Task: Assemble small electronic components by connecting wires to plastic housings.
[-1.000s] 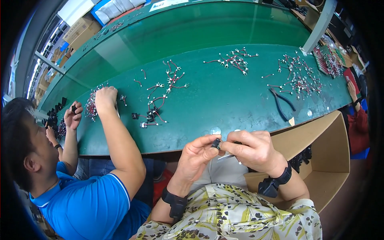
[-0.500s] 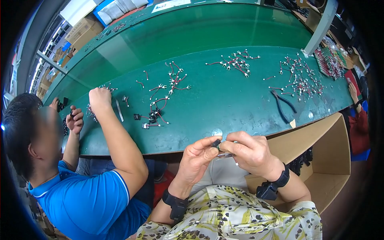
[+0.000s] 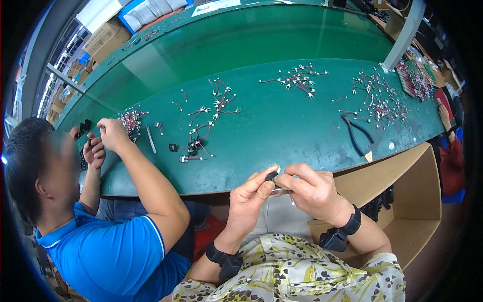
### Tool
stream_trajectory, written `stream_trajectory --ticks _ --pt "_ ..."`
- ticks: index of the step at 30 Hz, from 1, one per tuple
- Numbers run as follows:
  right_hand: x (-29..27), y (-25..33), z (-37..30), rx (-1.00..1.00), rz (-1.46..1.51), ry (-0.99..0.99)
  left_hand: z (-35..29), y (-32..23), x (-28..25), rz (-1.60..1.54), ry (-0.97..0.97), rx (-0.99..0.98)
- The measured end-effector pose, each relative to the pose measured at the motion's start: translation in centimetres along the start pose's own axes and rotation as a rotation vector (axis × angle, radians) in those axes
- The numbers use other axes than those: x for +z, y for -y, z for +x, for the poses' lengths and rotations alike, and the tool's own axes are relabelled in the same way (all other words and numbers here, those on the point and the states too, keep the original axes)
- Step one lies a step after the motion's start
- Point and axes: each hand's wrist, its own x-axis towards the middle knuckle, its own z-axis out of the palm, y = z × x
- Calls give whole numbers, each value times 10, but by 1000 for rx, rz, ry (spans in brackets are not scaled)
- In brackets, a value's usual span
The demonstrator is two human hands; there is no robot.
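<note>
My left hand (image 3: 248, 194) pinches a small black plastic housing (image 3: 271, 176) between thumb and fingers, just past the table's front edge. Close against it, my right hand (image 3: 313, 191) has its fingers closed around slim metal tweezers (image 3: 280, 192), whose flat shiny part shows below the fingertips. A small white connector end (image 3: 293, 202) pokes out under the right fingers. The fingers hide where the tweezers and the housing meet. Short red-and-black wires with white connectors lie in groups on the green table, the nearest beside several black housings (image 3: 192, 149).
Black-handled pliers (image 3: 356, 135) and a large wire pile (image 3: 377, 100) lie to the right. An open cardboard box (image 3: 412, 186) with black parts stands by my right arm. A co-worker in blue (image 3: 110, 246) works at left, near other tweezers (image 3: 151, 139).
My hands stay together with only slight shifts, and the black housing shows more between my left fingers. The co-worker's far hand has drawn left, away from the wire pile, toward their other hand.
</note>
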Motion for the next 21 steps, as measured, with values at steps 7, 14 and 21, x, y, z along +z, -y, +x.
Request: stream_trajectory --ticks 7,14,21 --pt "0 -2 -3 30 128 -17 -2 -7 2 119 33 57" --pt "-4 6 -1 146 267 -48 0 -5 2 48 17 257" --pt "-8 5 -2 337 514 46 2 -1 -6 -16 82 252"
